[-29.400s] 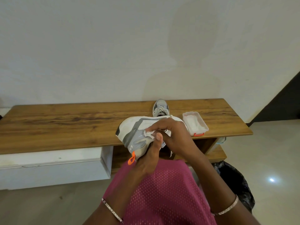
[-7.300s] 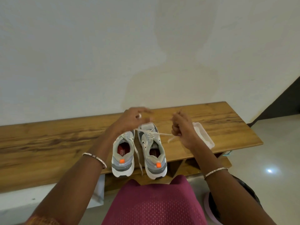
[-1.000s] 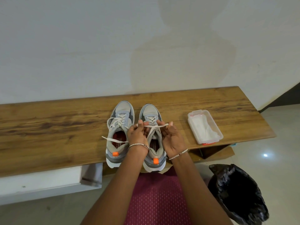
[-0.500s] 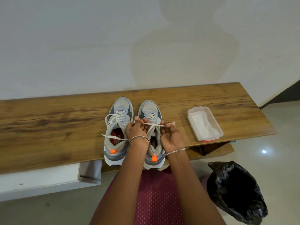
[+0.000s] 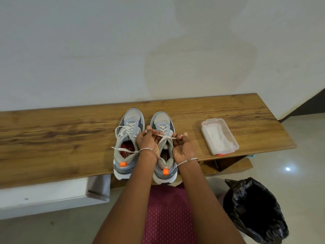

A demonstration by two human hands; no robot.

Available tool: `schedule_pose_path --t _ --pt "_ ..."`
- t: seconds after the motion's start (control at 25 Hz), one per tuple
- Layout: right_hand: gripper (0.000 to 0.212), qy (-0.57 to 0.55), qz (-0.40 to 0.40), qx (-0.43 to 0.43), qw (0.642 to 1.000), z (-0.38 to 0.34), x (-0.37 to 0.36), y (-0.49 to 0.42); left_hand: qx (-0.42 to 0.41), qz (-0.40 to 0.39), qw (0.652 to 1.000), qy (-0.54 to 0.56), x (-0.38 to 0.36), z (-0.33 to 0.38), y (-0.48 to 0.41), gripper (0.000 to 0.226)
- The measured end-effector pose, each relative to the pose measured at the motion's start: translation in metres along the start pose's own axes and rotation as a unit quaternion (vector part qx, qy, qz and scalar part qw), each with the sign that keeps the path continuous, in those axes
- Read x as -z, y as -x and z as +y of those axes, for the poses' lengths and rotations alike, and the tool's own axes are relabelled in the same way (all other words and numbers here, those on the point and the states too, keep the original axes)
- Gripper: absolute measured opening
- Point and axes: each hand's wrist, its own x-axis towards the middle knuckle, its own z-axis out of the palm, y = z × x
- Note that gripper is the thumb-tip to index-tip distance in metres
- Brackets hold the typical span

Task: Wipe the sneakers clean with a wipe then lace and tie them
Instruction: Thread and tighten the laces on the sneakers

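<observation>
Both hands working over right sneaker (image 5: 162, 138) on wooden bench (image 5: 52, 138) — left hand (image 5: 146, 140) and right hand (image 5: 183, 148) each pinching lace (image 5: 166, 137), stretching it taut; left sneaker (image 5: 127, 138) sitting at 9 o'clock, touching — wipe box (image 5: 219, 138) lying at 3 o'clock

You look down from head height, close over the long wooden bench (image 5: 52, 138). It faces the wall beyond.

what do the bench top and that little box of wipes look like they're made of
Bench top: wood or wood-look laminate, matte, with brown grain streaks. Box of wipes: likely clear plastic, slightly glossy; the white wipes show through its walls.
</observation>
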Motion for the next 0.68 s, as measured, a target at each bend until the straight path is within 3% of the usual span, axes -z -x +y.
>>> schedule_pose_path --t 0.12,0.2,0.28,0.4,0.52,0.68 --pt "0.026 0.162 -0.035 0.034 0.986 -0.003 0.003 0.009 -0.046 -0.049 0.975 -0.213 0.008 0.011 0.007 0.012" --pt "0.025 0.289 -0.047 0.122 0.948 -0.007 0.013 0.019 -0.112 -0.078 0.898 -0.418 0.016 0.022 0.022 0.011" --pt "0.024 0.449 -0.038 0.197 0.871 -0.01 0.026 0.032 -0.16 -0.118 0.804 -0.561 0.029 0.03 0.042 0.021" --pt "0.042 0.577 -0.038 0.196 0.792 -0.007 0.046 0.051 -0.17 -0.147 0.701 -0.676 0.048 0.027 0.059 0.043" --pt "0.042 0.589 -0.02 0.172 0.789 -0.002 0.053 0.059 -0.162 -0.109 0.694 -0.693 0.049 0.016 0.065 0.041" --pt "0.026 0.588 -0.019 0.187 0.786 -0.006 0.051 0.053 -0.193 -0.05 0.694 -0.691 0.039 0.004 0.069 0.033"
